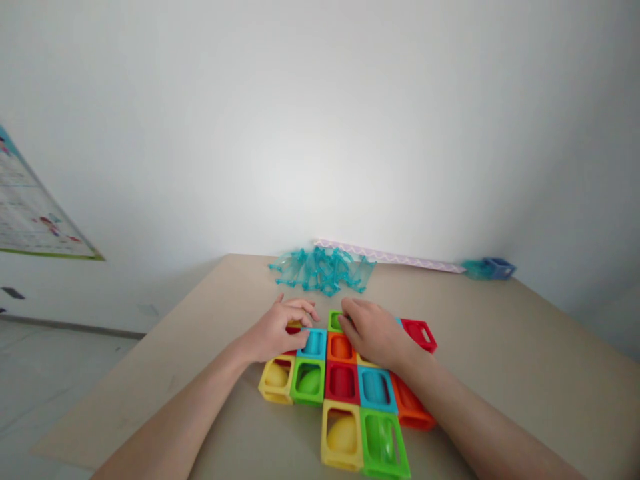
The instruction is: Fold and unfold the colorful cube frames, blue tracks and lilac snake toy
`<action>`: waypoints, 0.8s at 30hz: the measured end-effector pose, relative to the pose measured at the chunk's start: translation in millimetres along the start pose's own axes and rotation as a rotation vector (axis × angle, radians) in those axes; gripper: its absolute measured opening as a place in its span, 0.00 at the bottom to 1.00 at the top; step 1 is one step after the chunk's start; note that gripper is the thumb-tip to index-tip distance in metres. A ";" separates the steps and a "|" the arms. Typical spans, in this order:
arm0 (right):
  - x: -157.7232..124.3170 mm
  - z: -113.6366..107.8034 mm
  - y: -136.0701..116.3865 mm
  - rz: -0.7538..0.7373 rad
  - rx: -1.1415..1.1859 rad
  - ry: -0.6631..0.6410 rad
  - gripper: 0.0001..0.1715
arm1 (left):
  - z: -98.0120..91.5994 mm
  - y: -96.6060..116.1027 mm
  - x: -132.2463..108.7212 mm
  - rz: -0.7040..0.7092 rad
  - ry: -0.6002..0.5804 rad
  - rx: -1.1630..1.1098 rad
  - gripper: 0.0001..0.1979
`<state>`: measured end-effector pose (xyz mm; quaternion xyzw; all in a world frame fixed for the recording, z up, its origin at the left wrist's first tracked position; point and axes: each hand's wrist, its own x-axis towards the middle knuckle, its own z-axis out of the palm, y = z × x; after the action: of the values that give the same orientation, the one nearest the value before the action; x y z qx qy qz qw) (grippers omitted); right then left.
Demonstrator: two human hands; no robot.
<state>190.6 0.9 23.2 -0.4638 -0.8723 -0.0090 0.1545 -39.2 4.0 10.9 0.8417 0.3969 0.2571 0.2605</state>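
A flat cluster of coloured hollow blocks [345, 393] lies on the tan table [525, 373]: yellow, green, red, blue and orange pieces joined side by side. My left hand [280, 330] rests on the cluster's far left part, fingers curled over a yellow and red block next to a blue one [314, 344]. My right hand [373, 331] lies palm down over the far middle blocks, fingers bent onto a green block [334, 320]. A red block [420, 333] sticks out just right of that hand.
A heap of clear teal plastic pieces [323, 270] sits farther back on the table. A pale patterned strip [390, 256] runs along the wall, and a blue box [495, 268] stands at the far right. A poster [30, 213] hangs on the left.
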 end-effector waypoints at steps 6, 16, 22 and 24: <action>-6.0 -10.9 -5.5 -0.300 0.176 0.017 0.19 | 0.9 4.4 0.5 0.029 0.013 0.006 0.03; -4.3 -10.5 -5.6 -0.321 0.300 -0.059 0.25 | 2.3 8.4 0.9 0.084 0.015 0.093 0.09; -3.6 -10.0 -4.1 -0.313 0.323 -0.078 0.24 | 0.5 14.1 -0.9 0.114 0.011 0.120 0.11; -4.2 -10.2 -4.0 -0.305 0.343 -0.068 0.22 | -0.2 15.2 -0.7 0.122 0.007 0.088 0.12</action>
<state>192.2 -6.4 32.3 -0.2935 -0.9258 0.1316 0.1985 -31.6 -4.8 20.6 0.8741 0.3567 0.2576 0.2058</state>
